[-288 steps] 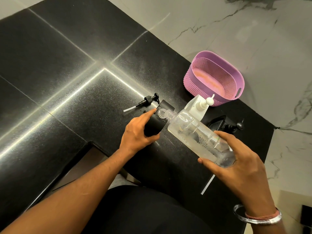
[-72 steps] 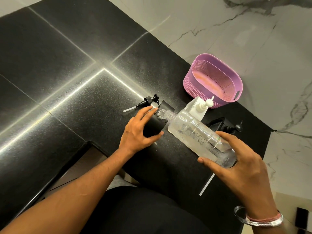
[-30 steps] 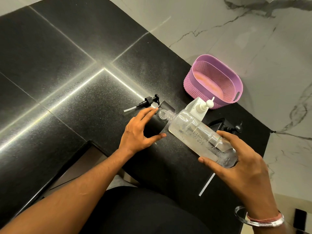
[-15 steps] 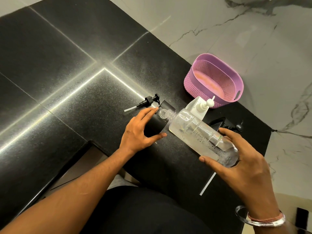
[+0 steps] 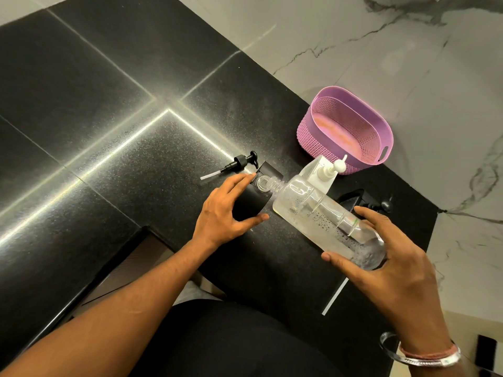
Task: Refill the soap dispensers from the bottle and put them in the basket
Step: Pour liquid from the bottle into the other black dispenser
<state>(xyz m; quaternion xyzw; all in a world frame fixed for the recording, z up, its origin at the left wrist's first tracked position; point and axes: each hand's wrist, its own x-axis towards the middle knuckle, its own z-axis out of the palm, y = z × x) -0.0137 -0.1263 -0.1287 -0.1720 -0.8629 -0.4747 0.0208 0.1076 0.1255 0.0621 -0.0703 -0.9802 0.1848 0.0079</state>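
Black speckled granite counter meets white, grey-veined marble wall.

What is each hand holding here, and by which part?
The left hand grips the black square dispenser around its body; the right hand holds the tilted clear plastic bottle by its base end.

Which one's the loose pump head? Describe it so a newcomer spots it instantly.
Start at the pink basket on the black counter, then move left past the white-pump dispenser. The loose pump head lies flat just beyond the left hand. Unlike its neighbours, it has no bottle, only a bare pale tube.
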